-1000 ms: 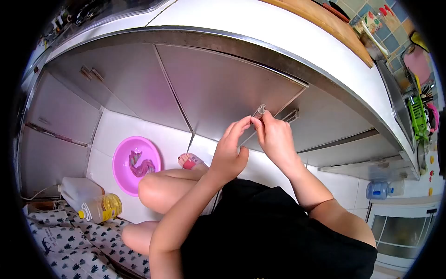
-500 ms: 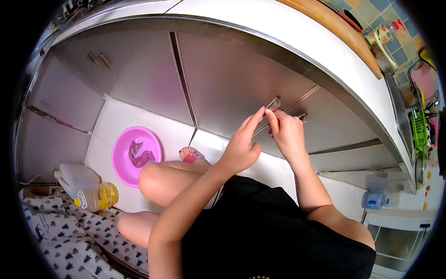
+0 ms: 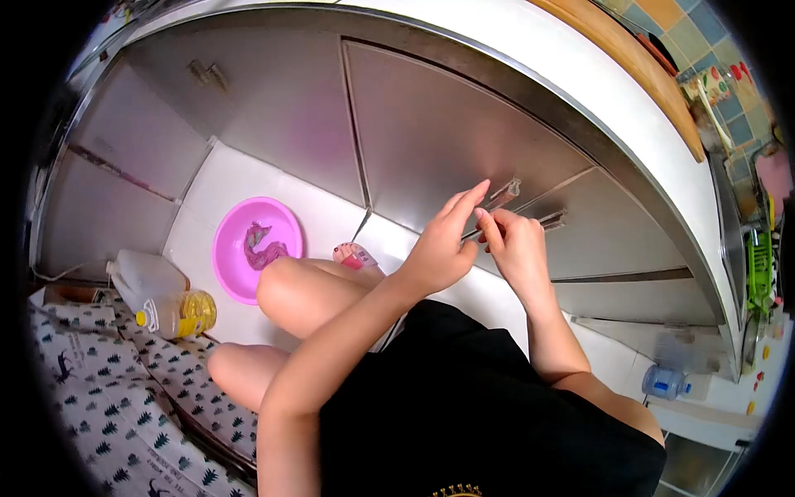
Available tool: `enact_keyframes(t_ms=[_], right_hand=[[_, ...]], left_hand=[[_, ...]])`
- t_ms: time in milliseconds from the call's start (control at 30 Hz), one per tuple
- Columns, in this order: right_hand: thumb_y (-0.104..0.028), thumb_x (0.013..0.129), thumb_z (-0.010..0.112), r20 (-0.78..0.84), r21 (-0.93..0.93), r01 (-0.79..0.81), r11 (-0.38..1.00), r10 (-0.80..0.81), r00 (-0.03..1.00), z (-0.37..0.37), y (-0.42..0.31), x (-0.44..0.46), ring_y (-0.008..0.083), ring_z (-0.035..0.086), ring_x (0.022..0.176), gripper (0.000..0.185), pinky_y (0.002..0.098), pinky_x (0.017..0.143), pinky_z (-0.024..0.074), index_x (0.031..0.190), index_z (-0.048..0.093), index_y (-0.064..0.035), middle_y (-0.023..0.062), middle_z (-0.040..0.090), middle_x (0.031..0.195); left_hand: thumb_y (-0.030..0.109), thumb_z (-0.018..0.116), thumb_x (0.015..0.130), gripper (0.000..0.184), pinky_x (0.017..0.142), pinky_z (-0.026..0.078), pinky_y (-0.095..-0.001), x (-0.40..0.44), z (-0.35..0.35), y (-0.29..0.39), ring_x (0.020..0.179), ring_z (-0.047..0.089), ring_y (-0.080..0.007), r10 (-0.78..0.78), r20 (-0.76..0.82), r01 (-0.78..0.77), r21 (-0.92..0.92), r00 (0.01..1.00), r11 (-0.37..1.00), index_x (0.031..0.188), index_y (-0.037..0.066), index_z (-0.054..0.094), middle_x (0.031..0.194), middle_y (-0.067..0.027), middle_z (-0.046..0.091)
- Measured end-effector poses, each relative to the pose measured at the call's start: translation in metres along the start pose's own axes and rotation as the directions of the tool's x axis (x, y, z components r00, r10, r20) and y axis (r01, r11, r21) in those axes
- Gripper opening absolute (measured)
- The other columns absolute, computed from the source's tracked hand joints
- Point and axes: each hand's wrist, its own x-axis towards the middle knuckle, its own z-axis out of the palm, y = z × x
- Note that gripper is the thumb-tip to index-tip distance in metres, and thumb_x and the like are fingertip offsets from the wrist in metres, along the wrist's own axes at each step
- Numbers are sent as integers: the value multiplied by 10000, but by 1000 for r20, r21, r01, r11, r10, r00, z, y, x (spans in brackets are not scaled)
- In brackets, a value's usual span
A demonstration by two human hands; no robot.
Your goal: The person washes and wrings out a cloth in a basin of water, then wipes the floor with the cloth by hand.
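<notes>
My left hand [image 3: 447,247] is raised in front of the steel cabinet doors, its fingers stretched out and its thumb apart. Close beside it, my right hand [image 3: 517,248] has loosely bent fingers, with a small gap between the two hands. Nothing shows in either hand. Just beyond the fingertips is a cabinet door handle [image 3: 505,193]; I see no grip on it. A second handle [image 3: 553,219] lies to the right of my right hand. On the floor at left stands a pink basin [image 3: 234,273] with a wet-looking pinkish-grey cloth [image 3: 263,248] in it.
A yellow-capped oil bottle [image 3: 195,313] and a whitish jug [image 3: 149,280] stand beside a tree-print cloth [image 3: 108,398] at lower left. The white countertop [image 3: 571,91] curves above the cabinets. A blue water bottle [image 3: 665,382] is at lower right.
My hands, whose fingertips met in front of the handle, have drawn slightly apart, and the handle shows more fully. The view has shifted, so the basin appears higher and further right.
</notes>
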Motion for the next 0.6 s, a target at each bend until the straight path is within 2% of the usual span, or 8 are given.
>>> enact_keyframes(t_ms=[100, 233, 300, 400, 467, 500, 567, 600], right_hand=[[-276, 943, 632, 8, 57, 43, 997, -44, 999, 1, -13, -1, 396, 605, 556, 341, 441, 535, 469, 733, 674, -10, 196, 594, 588], [-207, 923, 642, 23, 100, 193, 976, -196, 980, 12, -40, 7, 384, 616, 563, 243, 432, 535, 474, 790, 680, -8, 194, 609, 613], [-178, 913, 645, 32, 150, 285, 947, -293, 956, 23, -61, 14, 378, 627, 572, 195, 427, 538, 481, 823, 682, -8, 192, 619, 628], [-163, 904, 647, 35, 184, 434, 882, -447, 894, 43, -107, 29, 373, 641, 589, 166, 415, 551, 499, 842, 682, -14, 187, 634, 651], [-185, 900, 644, 86, 187, 575, 796, -596, 798, 54, -156, 43, 362, 669, 649, 158, 413, 597, 522, 902, 683, -32, 177, 666, 711], [-192, 898, 643, 119, 197, 632, 750, -658, 744, 62, -184, 51, 362, 677, 680, 160, 417, 620, 529, 924, 683, -39, 172, 681, 741], [-196, 891, 638, 114, 336, 749, 570, -814, 569, 94, -233, 75, 361, 685, 753, 175, 430, 676, 538, 960, 675, -40, 167, 705, 813], [-182, 890, 633, 159, 396, 769, 503, -862, 482, 117, -256, 89, 355, 690, 776, 175, 427, 694, 541, 972, 673, -33, 165, 712, 848]], left_hand=[[-134, 463, 738, 754, 1091, 381, -377, -4, -2, 4, 1337, 462, -328, -19, -22, 20, 15, 1000, 1000, 1472, 13, 377, 1408, -215, 477], [-119, 507, 774, 707, 1032, 425, -383, -17, -22, 10, 1237, 523, -321, -27, -62, 30, 56, 998, 998, 1457, 30, 404, 1357, -204, 506], [-108, 524, 789, 672, 1009, 438, -388, -27, -42, 10, 1177, 550, -320, 22, -122, -12, 80, 992, 997, 1437, 37, 424, 1322, -199, 527], [-91, 544, 805, 630, 991, 453, -389, -47, -92, 22, 1144, 575, -330, 68, -220, -22, 203, 973, 979, 1411, 46, 439, 1287, -195, 551], [-84, 554, 809, 620, 979, 466, -389, -62, -138, 37, 1150, 593, -323, 106, -269, -17, 313, 957, 950, 1400, 62, 435, 1256, -181, 576], [-86, 552, 804, 638, 995, 462, -384, -71, -163, 46, 1184, 585, -289, 70, -307, 31, 313, 949, 949, 1408, 73, 424, 1254, -174, 579], [-74, 543, 807, 618, 1010, 456, -373, -93, -219, 60, 1177, 587, -246, 107, -385, 43, 361, 917, 931, 1397, 74, 433, 1235, -147, 598], [-72, 531, 811, 601, 997, 461, -360, -107, -247, 64, 1154, 592, -232, 54, -419, 101, 339, 906, 935, 1387, 71, 441, 1229, -132, 605]])
